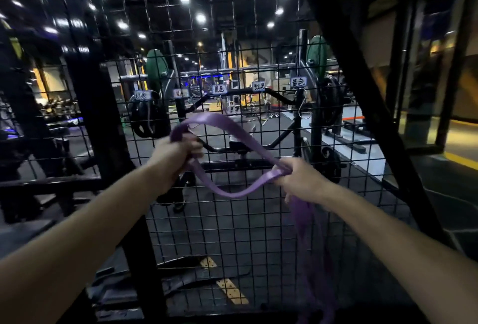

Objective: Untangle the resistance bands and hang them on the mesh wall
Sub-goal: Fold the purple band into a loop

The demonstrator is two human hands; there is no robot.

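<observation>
The black mesh wall (258,207) stands right ahead, a barbell rack behind it. The purple resistance band (227,127) arches crosswise in front of it, left hand (176,150) fisted round one bend, right hand (300,178) gripping the other, the tail hanging down. A metal hook (301,106) and small labels (298,82), handwriting blurred, hang on the mesh.

This is a gym, dimly lit. Behind a black wire mesh wall (232,220) stands a rack with a loaded barbell (232,71), green plates (157,65) at its ends and black plates (144,116) hung lower. Rubber flooring (245,233), more machines further back and rows of ceiling spotlights (200,17) complete it.
</observation>
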